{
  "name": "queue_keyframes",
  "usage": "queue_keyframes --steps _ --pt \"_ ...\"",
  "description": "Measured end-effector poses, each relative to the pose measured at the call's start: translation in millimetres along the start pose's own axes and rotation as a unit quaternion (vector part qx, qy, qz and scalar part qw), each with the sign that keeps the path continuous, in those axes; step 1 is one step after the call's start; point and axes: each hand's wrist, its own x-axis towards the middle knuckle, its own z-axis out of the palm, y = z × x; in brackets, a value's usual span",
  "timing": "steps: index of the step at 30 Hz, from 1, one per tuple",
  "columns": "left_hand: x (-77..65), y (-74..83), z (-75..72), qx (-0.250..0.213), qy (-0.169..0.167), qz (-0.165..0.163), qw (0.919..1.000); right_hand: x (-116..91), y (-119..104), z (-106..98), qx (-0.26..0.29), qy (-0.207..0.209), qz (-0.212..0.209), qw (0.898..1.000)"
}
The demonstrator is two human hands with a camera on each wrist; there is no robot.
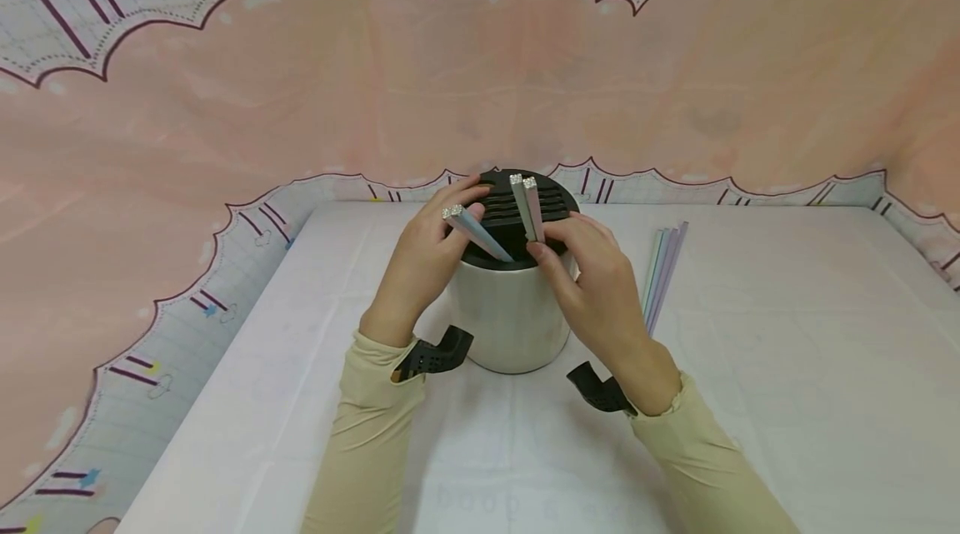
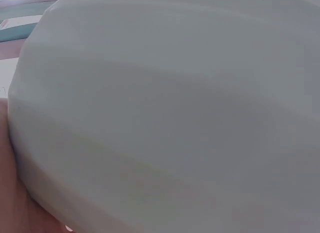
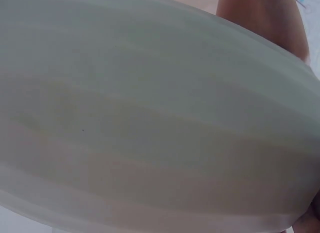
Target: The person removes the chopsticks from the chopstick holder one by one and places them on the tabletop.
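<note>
A white round holder (image 1: pixel 513 317) with a black slotted lid (image 1: pixel 498 226) stands between the hands. Two slim pale-blue sticks with glittery ends (image 1: pixel 480 236) lean left out of the lid. More upright are a greenish and a pinkish stick (image 1: pixel 533 209), likewise glitter-tipped. My right hand (image 1: pixel 600 280) pinches these low down between thumb and fingers, over the lid's right front. The left hand (image 1: pixel 420 263) rests along the holder's left side, fingers on the lid's edge, thumb behind the blue sticks. Both wrist views are mostly filled by the holder's wall (image 2: pixel 165 113).
On the table to the right lie several pastel sticks (image 1: pixel 663 267), partly hidden by the right hand. White cloth (image 1: pixel 787 401) covers the table. Behind it hangs a peach backdrop (image 1: pixel 480 92) with scalloped edges. A black strap (image 1: pixel 435 355) sits at each wrist.
</note>
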Motion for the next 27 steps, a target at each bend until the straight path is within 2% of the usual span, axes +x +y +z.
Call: queue_keyframes --steps 17,27 --pt "-1.0 -0.1 -1.0 -0.003 -0.003 -0.003 1.0000 0.9 -2.2 -4.2 0.039 -0.001 0.016 0.999" --pt "-3.3 -0.9 -2.5 -0.005 -0.009 -0.004 0.9999 2.1 -10.1 -7.6 0.071 0.020 0.030 0.997"
